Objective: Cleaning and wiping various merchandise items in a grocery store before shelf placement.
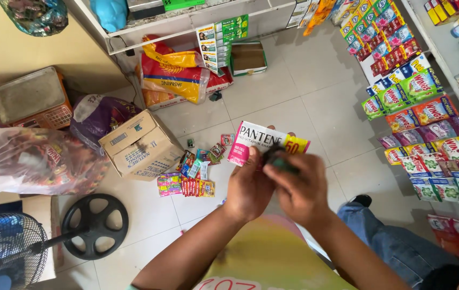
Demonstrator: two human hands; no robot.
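Shampoo sachet card [264, 140], white and pink, is gripped above the tiled floor [304, 102] by the closed left hand [249, 188], while a small dark object [277, 160] is pinched against it by the right hand [300, 188], steadiness seemingly needed next.

We see even, bright indoor light with soft shadows on the tiled floor [294, 102]; motion blur smears both hands, and edges bend wide-angle.

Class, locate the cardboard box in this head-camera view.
The cardboard box sits on the floor left of centre, between the purple bag and scattered sachets.
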